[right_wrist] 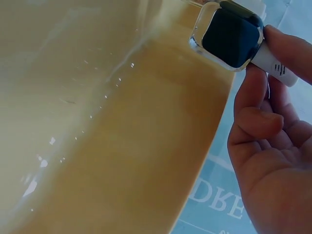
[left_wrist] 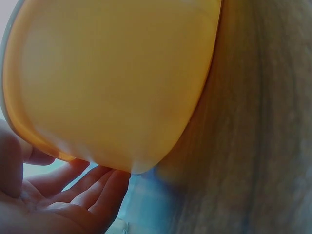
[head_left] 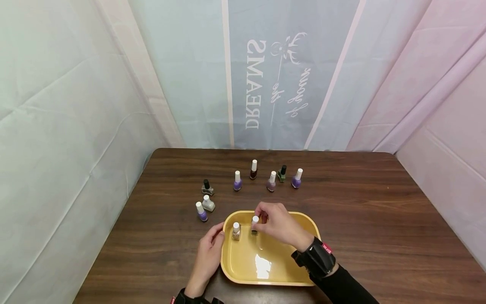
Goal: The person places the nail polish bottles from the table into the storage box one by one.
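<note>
Nearest, a black sleeve [head_left: 338,287] and a wrist strap [head_left: 315,257] lead to the right hand [head_left: 281,223]. Its thumb and fingers pinch the white cap of the dark bottle [right_wrist: 231,36]. The left hand [head_left: 206,255] is relaxed, fingers slightly bent, fingertips touching the outer left wall of the tray [head_left: 281,270]. The dark bottle is inside the tray outline, toward the far wall; whether its base touches the floor cannot be told. The clear bottle [head_left: 236,236] stands in the tray, left of it. Beyond the tray, eight bottles stand on the table [head_left: 364,236]: three at left, including the pale bottle [head_left: 208,205], and five farther back, including the green bottle [head_left: 281,176]. Behind the table hangs a blue curtain [head_left: 197,63] with mirrored lettering [head_left: 254,84].
</note>
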Demonstrator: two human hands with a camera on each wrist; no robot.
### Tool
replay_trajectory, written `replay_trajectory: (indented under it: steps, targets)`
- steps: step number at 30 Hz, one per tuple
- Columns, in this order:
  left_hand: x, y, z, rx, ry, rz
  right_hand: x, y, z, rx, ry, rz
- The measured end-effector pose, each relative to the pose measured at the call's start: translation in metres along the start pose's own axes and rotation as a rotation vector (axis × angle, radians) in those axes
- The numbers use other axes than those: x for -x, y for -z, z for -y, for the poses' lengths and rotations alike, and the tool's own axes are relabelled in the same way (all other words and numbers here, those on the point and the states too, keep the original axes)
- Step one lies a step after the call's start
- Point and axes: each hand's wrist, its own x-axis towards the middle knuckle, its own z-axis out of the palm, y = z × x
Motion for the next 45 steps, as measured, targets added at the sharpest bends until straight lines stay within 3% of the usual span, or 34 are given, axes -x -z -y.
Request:
replay_trajectory:
  steps: [12, 26, 45]
  targets:
    - [-0.001, -0.001, 0.001, -0.001, 0.004, -0.005, -0.001, -0.009, -0.004, 0.023, 0.055, 0.027]
    - [-0.001, -0.001, 0.004, 0.000, -0.003, -0.005, -0.001, -0.010, -0.004, 0.090, 0.043, 0.048]
    - [-0.001, -0.001, 0.001, -0.001, -0.003, -0.019, -0.001, -0.011, -0.005, 0.105, 0.043, 0.063]
